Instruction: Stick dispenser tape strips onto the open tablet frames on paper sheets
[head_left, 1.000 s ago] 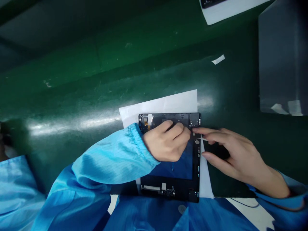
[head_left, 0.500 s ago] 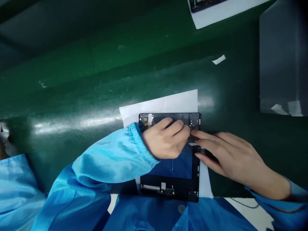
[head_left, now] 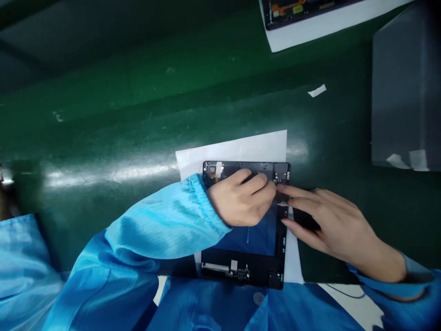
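Observation:
An opened tablet (head_left: 248,264) lies on a white paper sheet (head_left: 237,146), its inner parts and a dark blue central panel showing. Across its upper half rests my left hand (head_left: 243,200), fingers curled and pressed together; whatever they pinch is hidden beneath them. My right hand (head_left: 330,225) comes in from the right with fingers stretched out. Its index fingertip meets the tablet's right edge, close to the left fingertips, and the thumb tip lies lower along the same edge. A small white strip (head_left: 283,204) sits beside the right middle fingertip.
Another opened tablet (head_left: 292,10) lies on white paper at the top of the green table (head_left: 131,128). A loose white scrap (head_left: 317,90) is at the upper right. A grey box-like object (head_left: 404,96) stands at the far right. Someone else's blue sleeve (head_left: 24,257) shows at left.
The view has shifted slightly, showing more of the far tablet. Both hands keep nearly the same pose at the tablet's upper right, and the small white strip appears slightly shifted.

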A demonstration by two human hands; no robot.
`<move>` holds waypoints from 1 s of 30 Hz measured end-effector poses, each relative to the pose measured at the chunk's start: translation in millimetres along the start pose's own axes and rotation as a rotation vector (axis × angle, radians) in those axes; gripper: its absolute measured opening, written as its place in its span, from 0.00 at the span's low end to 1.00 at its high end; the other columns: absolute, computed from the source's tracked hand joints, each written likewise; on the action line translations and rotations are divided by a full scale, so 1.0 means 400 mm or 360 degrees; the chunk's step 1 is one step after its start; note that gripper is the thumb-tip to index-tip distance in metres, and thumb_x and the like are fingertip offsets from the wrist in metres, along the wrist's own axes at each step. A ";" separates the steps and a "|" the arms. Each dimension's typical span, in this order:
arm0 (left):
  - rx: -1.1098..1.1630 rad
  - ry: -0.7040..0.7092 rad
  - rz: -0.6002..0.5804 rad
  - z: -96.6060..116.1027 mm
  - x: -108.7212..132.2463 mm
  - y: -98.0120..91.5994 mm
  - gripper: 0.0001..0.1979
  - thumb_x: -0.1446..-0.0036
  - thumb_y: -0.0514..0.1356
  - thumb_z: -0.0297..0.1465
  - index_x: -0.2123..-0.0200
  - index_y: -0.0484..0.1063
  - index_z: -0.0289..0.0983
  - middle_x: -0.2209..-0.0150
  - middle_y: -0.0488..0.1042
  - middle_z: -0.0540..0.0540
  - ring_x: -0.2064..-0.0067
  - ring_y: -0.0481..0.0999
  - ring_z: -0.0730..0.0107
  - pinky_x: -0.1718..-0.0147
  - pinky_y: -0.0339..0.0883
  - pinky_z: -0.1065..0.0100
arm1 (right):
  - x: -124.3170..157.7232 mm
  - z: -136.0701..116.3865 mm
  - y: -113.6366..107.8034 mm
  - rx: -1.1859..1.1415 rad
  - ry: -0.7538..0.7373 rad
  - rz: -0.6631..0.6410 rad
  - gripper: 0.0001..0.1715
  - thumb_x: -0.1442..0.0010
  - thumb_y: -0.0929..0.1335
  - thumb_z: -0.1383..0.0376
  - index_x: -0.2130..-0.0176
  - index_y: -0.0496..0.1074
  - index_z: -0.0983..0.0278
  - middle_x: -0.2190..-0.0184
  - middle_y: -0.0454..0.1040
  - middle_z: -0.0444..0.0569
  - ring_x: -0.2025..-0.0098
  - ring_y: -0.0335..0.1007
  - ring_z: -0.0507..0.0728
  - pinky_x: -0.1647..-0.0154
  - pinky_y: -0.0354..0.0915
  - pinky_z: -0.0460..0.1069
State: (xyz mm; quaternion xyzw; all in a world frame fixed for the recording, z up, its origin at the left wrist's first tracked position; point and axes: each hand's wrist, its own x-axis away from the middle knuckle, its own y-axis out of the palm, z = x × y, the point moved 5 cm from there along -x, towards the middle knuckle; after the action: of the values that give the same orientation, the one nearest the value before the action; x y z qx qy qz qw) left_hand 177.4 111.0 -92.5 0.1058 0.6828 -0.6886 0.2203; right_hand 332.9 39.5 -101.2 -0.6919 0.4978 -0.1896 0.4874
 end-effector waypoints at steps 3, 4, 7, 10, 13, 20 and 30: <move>0.0006 0.0037 -0.0027 0.001 0.000 0.001 0.09 0.33 0.57 0.24 0.59 0.79 0.32 0.56 0.80 0.42 0.55 0.77 0.63 0.58 0.70 0.63 | 0.001 0.002 0.000 -0.0020 0.0018 0.0013 0.14 0.36 0.70 0.64 0.52 0.67 0.67 0.47 0.76 0.60 0.57 0.75 0.60 0.59 0.71 0.55; 0.0005 0.0046 -0.0032 0.002 0.000 0.001 0.09 0.33 0.57 0.24 0.59 0.79 0.32 0.56 0.80 0.43 0.56 0.77 0.64 0.59 0.70 0.63 | 0.000 0.002 0.000 -0.0015 0.0016 0.0010 0.14 0.36 0.70 0.64 0.52 0.67 0.67 0.48 0.76 0.61 0.56 0.75 0.60 0.59 0.71 0.54; -0.0005 0.0042 -0.0036 0.003 0.000 -0.001 0.09 0.34 0.57 0.24 0.60 0.79 0.32 0.56 0.80 0.43 0.55 0.77 0.62 0.58 0.71 0.62 | -0.003 -0.005 0.000 0.0092 -0.0031 -0.0017 0.14 0.35 0.69 0.64 0.52 0.68 0.69 0.47 0.75 0.62 0.58 0.74 0.60 0.59 0.70 0.55; -0.0023 0.0008 -0.0033 0.004 -0.001 -0.004 0.10 0.34 0.57 0.24 0.60 0.79 0.30 0.56 0.80 0.42 0.55 0.78 0.60 0.58 0.71 0.61 | -0.009 -0.025 -0.003 0.0333 -0.0142 -0.0038 0.12 0.36 0.70 0.64 0.53 0.70 0.67 0.47 0.76 0.58 0.63 0.72 0.58 0.61 0.69 0.55; -0.0042 -0.0005 -0.0040 0.005 -0.003 -0.006 0.10 0.34 0.57 0.24 0.60 0.79 0.29 0.56 0.81 0.41 0.55 0.78 0.60 0.58 0.72 0.61 | -0.015 -0.043 -0.005 0.0546 -0.0242 -0.0068 0.07 0.36 0.69 0.63 0.56 0.72 0.61 0.47 0.77 0.53 0.67 0.70 0.57 0.65 0.67 0.55; -0.0051 -0.0053 -0.0010 0.007 -0.001 -0.009 0.09 0.34 0.58 0.24 0.59 0.79 0.29 0.53 0.80 0.41 0.49 0.78 0.59 0.47 0.70 0.58 | -0.007 -0.049 -0.004 0.0578 -0.0322 -0.0092 0.08 0.38 0.70 0.61 0.58 0.73 0.61 0.45 0.76 0.54 0.65 0.70 0.59 0.67 0.67 0.57; -0.0049 -0.0016 -0.0059 -0.003 0.003 -0.001 0.12 0.32 0.54 0.23 0.56 0.79 0.29 0.52 0.80 0.39 0.50 0.78 0.59 0.50 0.71 0.59 | -0.023 -0.003 -0.030 -0.0656 0.0728 -0.0034 0.16 0.32 0.65 0.56 0.48 0.70 0.59 0.65 0.77 0.48 0.73 0.70 0.52 0.76 0.67 0.48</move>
State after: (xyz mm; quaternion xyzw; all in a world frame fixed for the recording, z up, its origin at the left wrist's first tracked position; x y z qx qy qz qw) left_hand 176.0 112.1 -92.7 0.0863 0.6939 -0.6825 0.2125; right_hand 334.2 47.3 -88.4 -0.7208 0.6152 -0.2406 0.2100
